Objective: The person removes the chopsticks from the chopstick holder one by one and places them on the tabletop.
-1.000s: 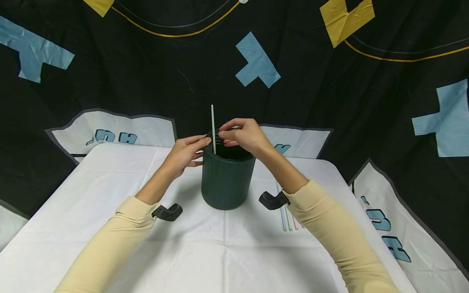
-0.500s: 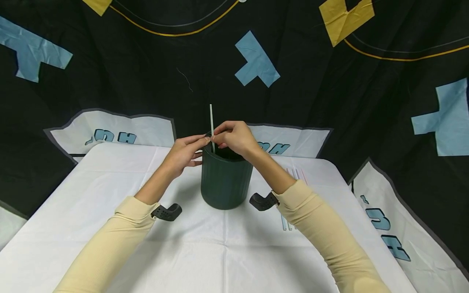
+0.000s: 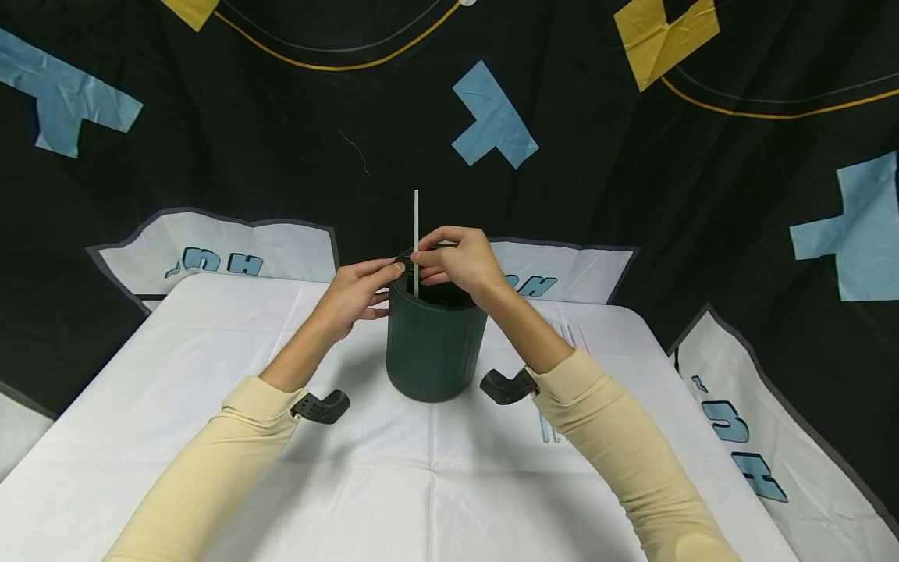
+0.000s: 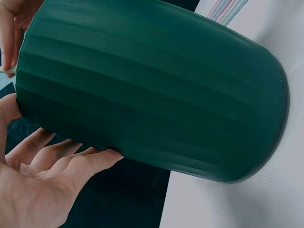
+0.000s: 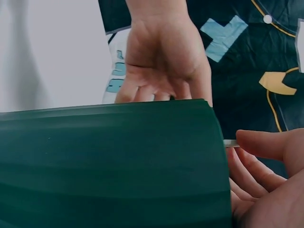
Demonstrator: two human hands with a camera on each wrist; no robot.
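Observation:
A dark green ribbed bin point(image 3: 435, 351) stands upright on the white-covered table. My left hand point(image 3: 354, 297) grips its left rim, thumb on the edge; in the left wrist view the fingers point(image 4: 95, 164) lie along the outer wall. Over the opening, my right hand point(image 3: 467, 264) pinches a thin white straw point(image 3: 416, 215) between thumb and fingers. The straw is nearly upright, its lower end inside the bin near the left side. In the right wrist view only a short piece of the straw point(image 5: 230, 142) shows, between thumb and bin rim. Most of the bin's inside is hidden.
Several pastel straws point(image 3: 577, 337) lie on the table to the right of the bin, partly covered by my right forearm. A black backdrop with blue patches point(image 3: 495, 117) hangs behind the white table point(image 3: 393, 499).
My right hand first moved left to the straw, which leaned slightly left. Now the straw stands straighter, a little higher and farther right in its pinch. My left hand stays at the rim.

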